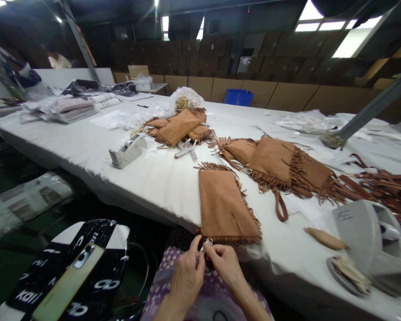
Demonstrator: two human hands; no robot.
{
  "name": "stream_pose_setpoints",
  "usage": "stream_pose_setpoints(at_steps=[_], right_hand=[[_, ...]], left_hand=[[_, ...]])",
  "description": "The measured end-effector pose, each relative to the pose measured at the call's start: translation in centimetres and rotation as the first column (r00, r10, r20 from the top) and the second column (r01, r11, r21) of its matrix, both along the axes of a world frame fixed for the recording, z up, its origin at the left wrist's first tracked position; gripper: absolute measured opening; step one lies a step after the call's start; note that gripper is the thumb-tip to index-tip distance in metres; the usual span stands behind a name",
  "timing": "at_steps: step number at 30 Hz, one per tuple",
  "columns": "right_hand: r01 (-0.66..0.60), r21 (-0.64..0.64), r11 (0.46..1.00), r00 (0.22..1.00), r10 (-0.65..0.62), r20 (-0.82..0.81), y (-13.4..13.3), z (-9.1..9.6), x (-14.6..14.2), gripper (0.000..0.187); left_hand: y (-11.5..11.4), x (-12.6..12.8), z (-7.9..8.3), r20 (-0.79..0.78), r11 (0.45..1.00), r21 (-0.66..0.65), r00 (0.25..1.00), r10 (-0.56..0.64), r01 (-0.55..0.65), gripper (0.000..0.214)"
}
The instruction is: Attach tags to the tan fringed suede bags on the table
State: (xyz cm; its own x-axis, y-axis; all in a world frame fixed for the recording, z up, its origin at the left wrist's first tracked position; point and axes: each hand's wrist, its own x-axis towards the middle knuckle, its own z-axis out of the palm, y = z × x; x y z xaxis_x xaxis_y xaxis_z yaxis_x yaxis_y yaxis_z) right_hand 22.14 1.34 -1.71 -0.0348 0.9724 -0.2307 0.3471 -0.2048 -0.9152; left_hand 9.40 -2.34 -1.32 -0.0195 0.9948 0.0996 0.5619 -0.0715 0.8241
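A brown fringed leather bag (225, 205) lies flat at the table's front edge, one corner toward me. Just below that corner, my left hand (187, 272) and my right hand (227, 265) meet with fingertips pinched together. Between them is a small pale, shiny piece (207, 243), too small to name; it may be metal or clear plastic. Both hands are closed, beside the bag's edge where a bit of hardware (198, 229) shows. Fingers partly hide what they pinch.
More fringed bags (274, 160) lie to the right and in a pile (180, 127) farther back. A tape dispenser (128, 150) stands left. Brown straps (387, 187), a grey machine (370, 236) and a metal post (374, 107) are right. A phone (68, 283) rests on a stool at left.
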Motion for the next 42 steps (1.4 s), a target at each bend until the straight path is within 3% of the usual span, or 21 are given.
stream_pose_setpoints(at_steps=[3,9,11,14,17,20,23,25,27,29,33,38,42], right_hand=[[-0.034,-0.028,0.999,0.999,0.033,-0.028,0.1,-0.3,0.4,0.054],[-0.150,-0.196,0.969,0.963,0.098,-0.252,-0.5,-0.1,1.5,0.052],[-0.107,-0.236,0.966,0.956,0.035,-0.293,-0.8,0.2,1.7,0.048],[0.007,-0.267,0.964,0.949,-0.091,-0.302,-1.1,0.7,1.8,0.056],[0.041,-0.250,0.967,0.940,-0.122,-0.318,-1.4,1.3,1.8,0.056],[0.055,-0.217,0.975,0.927,-0.130,-0.352,-1.5,1.8,1.7,0.053],[0.062,-0.169,0.984,0.897,-0.129,-0.424,-1.3,1.5,1.1,0.051],[0.087,-0.134,0.987,0.892,-0.137,-0.430,-1.1,0.6,0.6,0.050],[0.127,-0.102,0.987,0.917,-0.157,-0.368,-1.1,-0.7,0.4,0.050],[0.172,-0.084,0.981,0.941,-0.189,-0.280,-1.3,-2.0,0.7,0.049],[0.280,-0.122,0.952,0.937,-0.299,-0.179,-2.5,-2.7,3.2,0.047],[0.191,-0.194,0.962,0.930,-0.241,-0.278,-3.8,0.3,3.9,0.051],[0.179,-0.242,0.953,0.883,-0.265,-0.387,-4.7,2.3,1.7,0.061]], left_hand=[[0.5,-0.1,0.5,0.095,0.998,-0.042,0.995,-0.042,0.046,0.029],[1.1,-0.1,1.0,0.232,0.983,-0.184,0.972,0.025,0.019,0.026],[1.0,0.0,0.9,0.251,0.983,-0.185,0.967,0.034,0.013,0.028],[1.0,0.2,1.0,0.309,0.981,-0.192,0.950,0.046,0.015,0.032],[1.2,0.0,1.2,0.396,0.968,-0.251,0.915,0.078,0.026,0.037],[1.8,-0.4,1.6,0.613,0.917,-0.371,0.781,0.122,0.148,0.038],[2.3,-0.8,2.0,0.819,0.838,-0.425,0.540,0.195,0.343,0.037],[2.6,-0.8,2.4,0.875,0.798,-0.433,0.409,0.260,0.420,0.037],[2.8,-0.5,3.0,0.892,0.780,-0.432,0.340,0.297,0.452,0.035],[2.8,-0.2,3.4,0.881,0.803,-0.431,0.385,0.275,0.413,0.036],[2.9,-0.6,3.6,0.705,0.902,-0.395,0.687,0.177,0.173,0.044],[2.1,-1.3,3.2,0.398,0.959,-0.281,0.913,0.092,0.026,0.041],[1.1,-1.1,3.1,0.187,0.990,-0.139,0.981,0.060,-0.034,0.035]])
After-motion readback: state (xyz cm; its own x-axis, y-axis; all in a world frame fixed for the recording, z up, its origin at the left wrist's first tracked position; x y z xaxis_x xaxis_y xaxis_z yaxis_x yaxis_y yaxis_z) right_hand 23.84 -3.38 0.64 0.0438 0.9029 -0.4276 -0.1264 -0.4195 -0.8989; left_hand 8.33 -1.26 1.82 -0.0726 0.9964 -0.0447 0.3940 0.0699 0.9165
